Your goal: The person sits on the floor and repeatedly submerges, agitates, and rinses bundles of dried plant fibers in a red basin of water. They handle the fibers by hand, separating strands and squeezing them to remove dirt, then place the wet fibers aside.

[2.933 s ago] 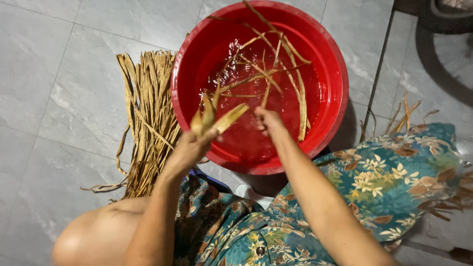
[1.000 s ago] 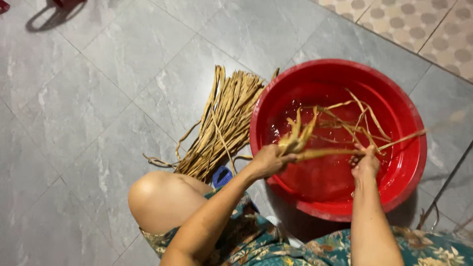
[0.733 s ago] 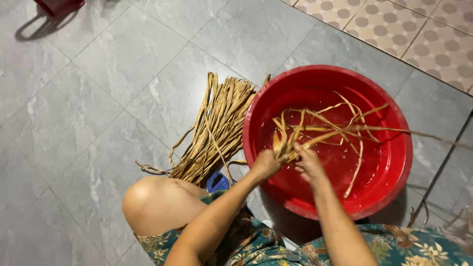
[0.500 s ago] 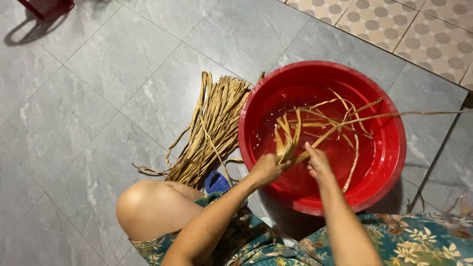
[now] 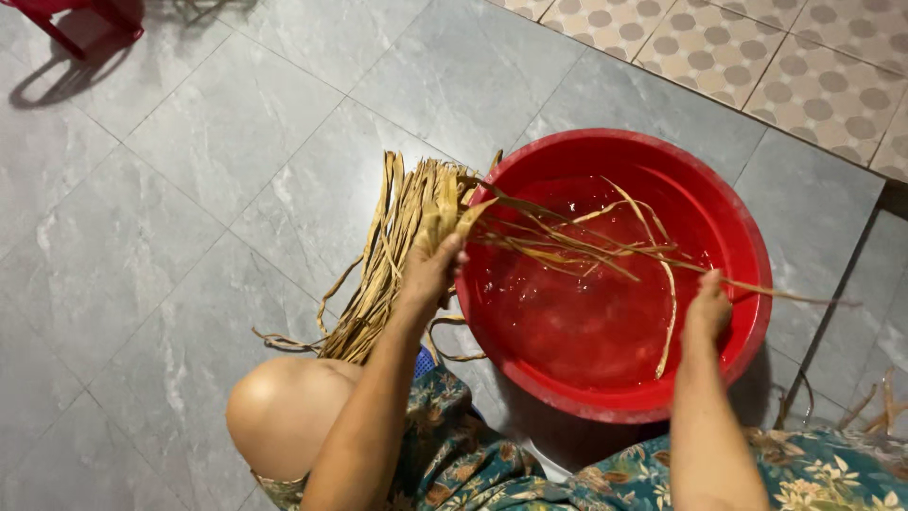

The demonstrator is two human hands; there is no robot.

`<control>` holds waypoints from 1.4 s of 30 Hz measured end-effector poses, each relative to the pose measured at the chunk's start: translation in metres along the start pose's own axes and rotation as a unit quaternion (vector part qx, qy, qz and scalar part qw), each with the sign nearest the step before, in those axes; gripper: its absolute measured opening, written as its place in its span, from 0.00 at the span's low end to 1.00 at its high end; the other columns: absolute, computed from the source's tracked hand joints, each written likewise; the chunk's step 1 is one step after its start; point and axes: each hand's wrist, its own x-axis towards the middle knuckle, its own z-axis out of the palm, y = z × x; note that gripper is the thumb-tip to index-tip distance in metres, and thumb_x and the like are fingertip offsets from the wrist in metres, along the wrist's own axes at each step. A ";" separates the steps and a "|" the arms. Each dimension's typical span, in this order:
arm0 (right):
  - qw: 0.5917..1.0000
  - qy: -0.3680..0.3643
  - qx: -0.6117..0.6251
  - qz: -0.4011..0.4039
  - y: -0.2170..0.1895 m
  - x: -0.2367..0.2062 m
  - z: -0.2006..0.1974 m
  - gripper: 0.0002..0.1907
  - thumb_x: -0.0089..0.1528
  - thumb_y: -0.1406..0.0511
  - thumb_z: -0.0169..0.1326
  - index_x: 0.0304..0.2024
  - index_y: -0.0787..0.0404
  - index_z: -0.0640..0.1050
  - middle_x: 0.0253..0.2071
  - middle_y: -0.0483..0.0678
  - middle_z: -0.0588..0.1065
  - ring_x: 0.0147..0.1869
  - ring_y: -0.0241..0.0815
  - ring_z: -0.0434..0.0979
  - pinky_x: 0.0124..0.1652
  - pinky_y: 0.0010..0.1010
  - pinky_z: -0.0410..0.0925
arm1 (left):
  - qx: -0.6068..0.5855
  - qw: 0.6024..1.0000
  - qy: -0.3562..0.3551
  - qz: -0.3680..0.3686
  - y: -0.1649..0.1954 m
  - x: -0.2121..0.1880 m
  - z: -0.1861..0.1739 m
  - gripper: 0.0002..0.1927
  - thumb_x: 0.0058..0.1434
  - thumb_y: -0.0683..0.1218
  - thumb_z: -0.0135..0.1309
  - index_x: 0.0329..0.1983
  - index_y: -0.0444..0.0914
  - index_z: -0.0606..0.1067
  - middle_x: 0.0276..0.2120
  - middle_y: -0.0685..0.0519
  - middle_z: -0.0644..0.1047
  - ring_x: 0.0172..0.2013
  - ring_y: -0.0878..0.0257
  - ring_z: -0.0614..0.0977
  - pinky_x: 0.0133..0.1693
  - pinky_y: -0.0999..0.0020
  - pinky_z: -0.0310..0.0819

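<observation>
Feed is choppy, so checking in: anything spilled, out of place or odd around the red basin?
No spill shows on the grey floor tiles. The red basin sits upright with water in it. One oddity: a long strip pinched in the right hand sticks out past the rim. The left hand grips a strip bunch; the dry pile lies beside the basin.

The only view sits on my head, looking almost straight down past my arms from near standing-squat height. It faces the grey tiled floor (image 5: 189, 189) and the round red plastic basin (image 5: 738, 237), fairly close.
</observation>
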 end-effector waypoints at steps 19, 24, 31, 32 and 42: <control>0.921 -0.384 0.065 0.019 -0.001 -0.113 0.090 0.17 0.72 0.58 0.51 0.51 0.64 0.82 0.26 0.45 0.71 0.26 0.37 0.65 0.24 0.26 0.59 | 0.230 0.962 -0.085 -0.123 -0.147 -0.012 0.104 0.15 0.66 0.51 0.55 0.52 0.40 0.77 0.28 0.51 0.79 0.22 0.60 0.77 0.25 0.63 0.73; 0.878 -0.403 0.255 0.047 -0.013 -0.122 0.093 0.14 0.68 0.62 0.52 0.50 0.65 0.80 0.34 0.44 0.77 0.32 0.33 0.77 0.31 0.25 0.72 | 0.079 0.979 -0.178 0.067 -0.174 -0.006 0.101 0.11 0.72 0.47 0.54 0.52 0.36 0.78 0.40 0.53 0.84 0.38 0.67 0.84 0.39 0.69 0.78; 0.943 -0.234 0.167 0.167 0.037 -0.090 0.088 0.17 0.70 0.55 0.52 0.38 0.62 0.80 0.30 0.43 0.73 0.23 0.29 0.64 0.20 0.21 0.58 | 0.209 0.945 -0.202 -0.148 -0.129 -0.026 0.100 0.05 0.69 0.45 0.52 0.41 0.38 0.74 0.23 0.54 0.74 0.19 0.67 0.70 0.22 0.70 0.63; 0.956 -0.178 0.134 0.192 0.046 -0.074 0.080 0.17 0.70 0.55 0.51 0.39 0.60 0.81 0.31 0.43 0.74 0.22 0.28 0.63 0.20 0.20 0.57 | 0.205 0.937 -0.236 -0.156 -0.113 -0.033 0.096 0.06 0.69 0.46 0.52 0.41 0.38 0.75 0.22 0.54 0.73 0.19 0.68 0.69 0.22 0.71 0.62; 0.858 -0.057 0.457 0.227 0.062 0.019 0.012 0.21 0.71 0.50 0.45 0.40 0.60 0.74 0.29 0.44 0.70 0.25 0.33 0.64 0.24 0.26 0.64 | 0.189 0.959 -0.164 -0.130 0.054 -0.030 -0.017 0.24 0.66 0.43 0.52 0.66 0.35 0.68 0.28 0.54 0.73 0.21 0.69 0.67 0.22 0.74 0.59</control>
